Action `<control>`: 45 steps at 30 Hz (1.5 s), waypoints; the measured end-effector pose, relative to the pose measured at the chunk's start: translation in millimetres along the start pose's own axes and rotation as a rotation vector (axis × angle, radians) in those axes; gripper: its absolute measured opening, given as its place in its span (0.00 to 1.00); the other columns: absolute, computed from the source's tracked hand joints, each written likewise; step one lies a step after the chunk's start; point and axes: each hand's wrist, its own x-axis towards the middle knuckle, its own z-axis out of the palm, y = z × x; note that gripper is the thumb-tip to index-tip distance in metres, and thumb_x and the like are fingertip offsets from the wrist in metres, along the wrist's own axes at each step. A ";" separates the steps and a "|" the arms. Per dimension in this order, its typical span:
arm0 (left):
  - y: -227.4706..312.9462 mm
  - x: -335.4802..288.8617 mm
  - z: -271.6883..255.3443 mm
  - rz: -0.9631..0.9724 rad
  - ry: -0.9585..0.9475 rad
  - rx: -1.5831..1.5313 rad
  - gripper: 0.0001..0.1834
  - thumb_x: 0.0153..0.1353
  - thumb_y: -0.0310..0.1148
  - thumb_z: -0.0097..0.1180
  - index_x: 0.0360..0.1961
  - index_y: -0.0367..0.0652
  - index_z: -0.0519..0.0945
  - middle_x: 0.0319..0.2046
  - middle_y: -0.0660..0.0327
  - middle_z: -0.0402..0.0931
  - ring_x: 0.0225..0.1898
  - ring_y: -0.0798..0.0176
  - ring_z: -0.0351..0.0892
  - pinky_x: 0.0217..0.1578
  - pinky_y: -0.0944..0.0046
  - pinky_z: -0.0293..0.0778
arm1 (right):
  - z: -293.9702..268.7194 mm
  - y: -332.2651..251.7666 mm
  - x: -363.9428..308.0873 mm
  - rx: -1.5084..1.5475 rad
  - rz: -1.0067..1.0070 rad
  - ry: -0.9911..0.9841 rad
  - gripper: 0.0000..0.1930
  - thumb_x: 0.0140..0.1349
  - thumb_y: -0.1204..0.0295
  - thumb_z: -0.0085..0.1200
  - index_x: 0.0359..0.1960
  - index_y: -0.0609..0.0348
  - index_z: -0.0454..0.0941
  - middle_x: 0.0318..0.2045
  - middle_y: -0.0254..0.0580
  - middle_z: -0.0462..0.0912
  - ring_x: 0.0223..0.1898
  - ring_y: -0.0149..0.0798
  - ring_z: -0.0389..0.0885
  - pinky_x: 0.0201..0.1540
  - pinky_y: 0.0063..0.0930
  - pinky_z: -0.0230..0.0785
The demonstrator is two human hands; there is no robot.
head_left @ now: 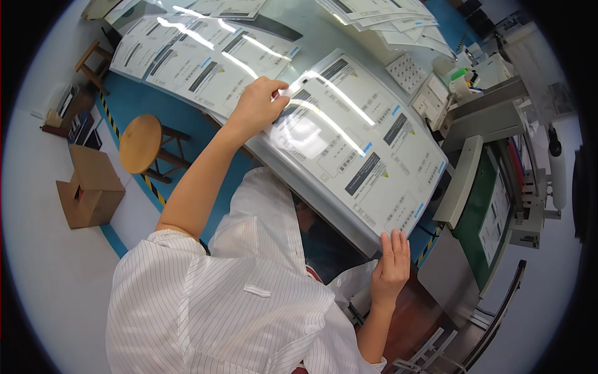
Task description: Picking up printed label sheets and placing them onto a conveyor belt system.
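A glossy stack of printed label sheets lies at a slant on the table in front of me, with white glare streaks across its top. My left hand is at the stack's left edge, thumb and fingers pinched together on the margin of the top sheet. At the near right corner, my right hand rests its outstretched fingertips on the sheet's edge, fingers side by side and straight. How many layers the left fingers grip is hidden.
More printed sheets cover the table's far left, and a loose pile lies at the far right. A machine with a green bed stands at right. A wooden stool and open cardboard box stand at left.
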 end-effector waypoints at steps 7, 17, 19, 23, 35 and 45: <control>-5.5 -0.4 5.6 0.033 0.007 0.091 0.17 0.57 0.34 0.59 0.47 0.41 0.82 0.31 0.56 0.75 0.31 0.59 0.73 0.38 0.63 0.72 | -1.0 -1.6 -1.3 0.069 0.060 -0.071 0.26 0.52 0.89 0.43 0.54 0.63 0.77 0.57 0.52 0.75 0.62 0.54 0.69 0.65 0.46 0.59; -16.2 1.2 1.4 0.051 -0.065 0.172 0.17 0.60 0.36 0.56 0.47 0.37 0.80 0.36 0.48 0.75 0.38 0.51 0.76 0.41 0.57 0.72 | -21.6 20.5 1.7 0.201 0.189 -0.135 0.25 0.53 0.87 0.42 0.54 0.60 0.77 0.59 0.50 0.73 0.65 0.51 0.66 0.68 0.48 0.53; -19.1 3.3 3.2 0.042 -0.108 0.141 0.18 0.62 0.38 0.55 0.48 0.37 0.80 0.38 0.47 0.75 0.37 0.53 0.76 0.40 0.60 0.74 | -32.6 56.8 -10.1 0.190 0.307 -0.064 0.22 0.57 0.84 0.41 0.53 0.59 0.77 0.59 0.50 0.73 0.65 0.50 0.66 0.68 0.47 0.52; -19.3 7.3 9.8 0.054 -0.112 0.130 0.19 0.64 0.40 0.55 0.51 0.38 0.78 0.41 0.51 0.75 0.39 0.57 0.76 0.42 0.62 0.72 | -25.8 152.3 -56.5 0.110 0.721 0.062 0.17 0.67 0.74 0.41 0.55 0.60 0.75 0.61 0.53 0.70 0.65 0.54 0.63 0.67 0.46 0.53; -31.7 13.5 41.5 0.038 -0.111 0.312 0.30 0.70 0.48 0.45 0.57 0.28 0.71 0.55 0.41 0.71 0.57 0.43 0.70 0.58 0.57 0.62 | -4.2 293.5 -139.4 -0.546 0.966 0.110 0.26 0.67 0.58 0.47 0.61 0.61 0.67 0.63 0.60 0.66 0.66 0.58 0.60 0.65 0.54 0.51; -32.9 11.2 39.0 0.033 -0.057 0.397 0.31 0.70 0.51 0.42 0.59 0.30 0.69 0.53 0.45 0.71 0.55 0.44 0.70 0.56 0.55 0.64 | -7.8 323.8 -122.9 -0.475 1.073 0.093 0.29 0.67 0.54 0.46 0.64 0.62 0.63 0.65 0.56 0.63 0.69 0.55 0.55 0.68 0.55 0.46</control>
